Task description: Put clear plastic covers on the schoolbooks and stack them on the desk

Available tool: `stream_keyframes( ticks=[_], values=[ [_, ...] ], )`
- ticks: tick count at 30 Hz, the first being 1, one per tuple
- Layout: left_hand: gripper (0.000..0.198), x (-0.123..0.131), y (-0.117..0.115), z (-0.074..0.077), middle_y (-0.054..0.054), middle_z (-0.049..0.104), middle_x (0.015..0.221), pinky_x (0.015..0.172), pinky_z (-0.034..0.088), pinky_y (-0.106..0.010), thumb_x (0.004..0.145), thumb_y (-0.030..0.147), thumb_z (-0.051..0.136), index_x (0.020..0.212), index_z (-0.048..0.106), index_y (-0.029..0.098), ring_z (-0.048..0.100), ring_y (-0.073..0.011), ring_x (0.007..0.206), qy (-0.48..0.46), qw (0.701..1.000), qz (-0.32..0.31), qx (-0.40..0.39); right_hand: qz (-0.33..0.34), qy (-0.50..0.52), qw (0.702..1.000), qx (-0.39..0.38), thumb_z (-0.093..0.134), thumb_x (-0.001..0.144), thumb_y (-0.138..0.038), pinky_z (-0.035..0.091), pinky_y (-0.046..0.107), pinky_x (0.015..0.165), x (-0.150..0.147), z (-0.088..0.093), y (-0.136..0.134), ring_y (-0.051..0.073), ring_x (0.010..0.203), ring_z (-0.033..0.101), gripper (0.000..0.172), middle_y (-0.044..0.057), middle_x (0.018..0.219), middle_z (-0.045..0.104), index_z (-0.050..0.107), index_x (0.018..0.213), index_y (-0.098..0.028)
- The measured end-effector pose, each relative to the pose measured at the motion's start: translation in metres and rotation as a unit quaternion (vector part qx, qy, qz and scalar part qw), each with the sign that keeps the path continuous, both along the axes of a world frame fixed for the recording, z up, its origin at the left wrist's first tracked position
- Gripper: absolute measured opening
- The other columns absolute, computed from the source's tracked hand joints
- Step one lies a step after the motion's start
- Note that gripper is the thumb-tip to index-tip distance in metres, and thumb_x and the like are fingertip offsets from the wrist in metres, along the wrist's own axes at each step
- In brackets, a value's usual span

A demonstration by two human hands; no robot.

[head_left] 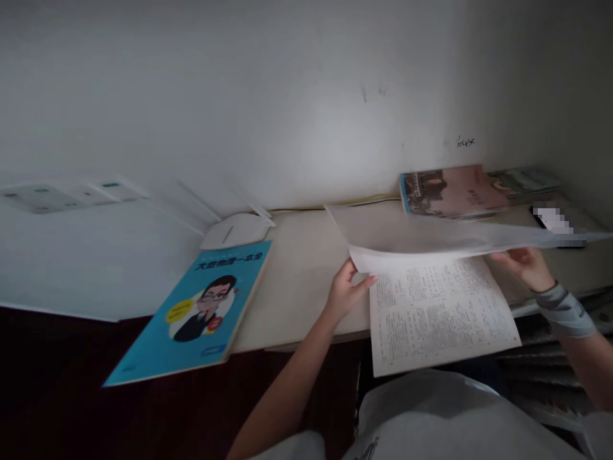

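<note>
Printed paper [438,319], covered in dense small text, tilts over the desk's front edge above my lap. Over its far part, a large pale sheet [407,239] is lifted and curved. My left hand [347,291] grips the papers at their left edge, with the thumb on the near side. On the right, my right hand [524,267] has its fingers curled at the lower edge of the raised sheet. That sheet partly hides its fingertips. A grey band [565,310] wraps the right wrist.
A blue book [205,306] with a cartoon figure overhangs the desk's [287,281] front left edge. Behind it sits a white rounded base [237,230]. Stacked books [454,188] and a phone [558,225] lie at the back right. A white wall [306,115] rises behind.
</note>
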State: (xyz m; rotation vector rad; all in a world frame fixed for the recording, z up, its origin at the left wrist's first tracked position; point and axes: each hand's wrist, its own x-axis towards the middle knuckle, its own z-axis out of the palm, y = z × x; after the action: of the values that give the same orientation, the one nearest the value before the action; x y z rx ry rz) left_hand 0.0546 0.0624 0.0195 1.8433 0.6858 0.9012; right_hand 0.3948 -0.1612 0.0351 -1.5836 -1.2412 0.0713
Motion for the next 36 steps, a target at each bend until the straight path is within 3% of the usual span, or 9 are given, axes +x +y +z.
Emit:
stream_keyframes(
  ticks=[2, 5, 8, 14, 20, 25, 31, 33, 36],
  values=[
    [0.044, -0.012, -0.001, 0.008, -0.012, 0.072, 0.105, 0.093, 0.052, -0.041, 0.074, 0.052, 0.069, 0.102, 0.068, 0.018, 0.066, -0.0241, 0.102, -0.001, 0.998, -0.033, 0.061, 0.106, -0.045, 0.993, -0.036, 0.064, 0.083, -0.047, 0.052, 0.04, 0.093, -0.001, 0.012, -0.017, 0.024, 0.101, 0.066, 0.032, 0.009, 0.111, 0.07, 0.07, 0.109, -0.028],
    [0.043, -0.029, -0.002, 0.012, -0.012, 0.072, 0.108, 0.099, 0.049, -0.044, 0.082, 0.056, 0.06, 0.104, 0.071, 0.021, 0.063, -0.0269, 0.112, 0.078, 0.967, -0.191, 0.15, 0.248, -0.136, 0.953, -0.112, 0.047, 0.091, -0.056, 0.047, 0.039, 0.1, 0.0, 0.016, -0.036, 0.025, 0.118, 0.059, 0.042, 0.009, 0.125, 0.065, 0.067, 0.119, -0.033],
    [0.04, -0.04, -0.005, 0.001, -0.008, 0.068, 0.123, 0.108, 0.04, -0.045, 0.087, 0.047, 0.055, 0.12, 0.066, 0.027, 0.054, -0.0256, 0.126, 0.2, 0.91, -0.278, 0.234, 0.236, -0.236, 0.93, -0.155, 0.051, 0.091, -0.048, 0.046, 0.042, 0.104, 0.001, -0.001, -0.047, 0.026, 0.127, 0.053, 0.044, 0.007, 0.135, 0.059, 0.057, 0.132, -0.034],
    [0.058, -0.043, -0.005, -0.009, -0.009, 0.042, 0.15, 0.117, 0.023, -0.048, 0.088, 0.031, 0.052, 0.145, 0.039, 0.024, 0.03, -0.0236, 0.144, 0.367, 0.813, -0.284, 0.351, 0.211, -0.374, 0.882, -0.193, 0.052, 0.09, -0.022, 0.04, 0.048, 0.109, 0.01, -0.033, -0.047, 0.026, 0.136, 0.043, 0.054, 0.008, 0.145, 0.049, 0.044, 0.143, -0.029],
    [0.063, -0.031, 0.012, -0.004, -0.008, 0.03, 0.156, 0.118, 0.015, -0.05, 0.09, 0.027, 0.049, 0.15, 0.029, 0.026, 0.019, -0.0251, 0.147, 0.429, 0.768, -0.297, 0.37, 0.211, -0.48, 0.825, -0.211, 0.038, 0.094, -0.014, 0.046, 0.044, 0.104, 0.033, -0.041, -0.02, 0.024, 0.133, 0.046, 0.049, 0.007, 0.144, 0.051, 0.049, 0.14, -0.027],
    [0.069, -0.02, 0.03, -0.001, -0.008, 0.026, 0.158, 0.117, 0.016, -0.052, 0.087, 0.03, 0.056, 0.15, 0.028, 0.027, 0.017, -0.0286, 0.147, 0.438, 0.773, -0.291, 0.355, 0.184, -0.498, 0.825, -0.194, 0.036, 0.094, -0.014, 0.047, 0.041, 0.102, 0.038, -0.039, -0.002, 0.022, 0.131, 0.05, 0.049, 0.005, 0.141, 0.054, 0.048, 0.14, -0.028],
    [0.085, -0.028, 0.033, 0.009, -0.014, 0.025, 0.158, 0.111, 0.036, -0.041, 0.08, 0.034, 0.067, 0.152, 0.023, 0.023, 0.029, -0.0274, 0.144, 0.348, 0.831, -0.29, 0.323, 0.092, -0.456, 0.871, -0.161, 0.044, 0.092, -0.02, 0.052, 0.041, 0.095, 0.03, -0.036, -0.018, 0.025, 0.119, 0.058, 0.048, 0.012, 0.137, 0.056, 0.048, 0.14, -0.023],
    [0.072, -0.031, 0.027, 0.006, -0.014, 0.035, 0.154, 0.108, 0.04, -0.042, 0.084, 0.029, 0.063, 0.149, 0.032, 0.023, 0.035, -0.027, 0.141, 0.299, 0.848, -0.246, 0.363, 0.076, -0.453, 0.877, -0.14, 0.048, 0.091, -0.024, 0.053, 0.04, 0.092, 0.028, -0.039, -0.027, 0.026, 0.114, 0.061, 0.044, 0.012, 0.132, 0.059, 0.052, 0.136, -0.022],
    [0.04, -0.029, 0.02, -0.006, -0.009, 0.063, 0.13, 0.099, 0.048, -0.04, 0.09, 0.018, 0.051, 0.128, 0.059, 0.026, 0.058, -0.0224, 0.122, 0.209, 0.844, -0.2, 0.452, 0.073, -0.466, 0.873, -0.121, 0.044, 0.094, -0.023, 0.054, 0.038, 0.085, 0.027, -0.043, -0.032, 0.023, 0.103, 0.066, 0.031, 0.009, 0.115, 0.069, 0.065, 0.117, -0.024]
  ],
)
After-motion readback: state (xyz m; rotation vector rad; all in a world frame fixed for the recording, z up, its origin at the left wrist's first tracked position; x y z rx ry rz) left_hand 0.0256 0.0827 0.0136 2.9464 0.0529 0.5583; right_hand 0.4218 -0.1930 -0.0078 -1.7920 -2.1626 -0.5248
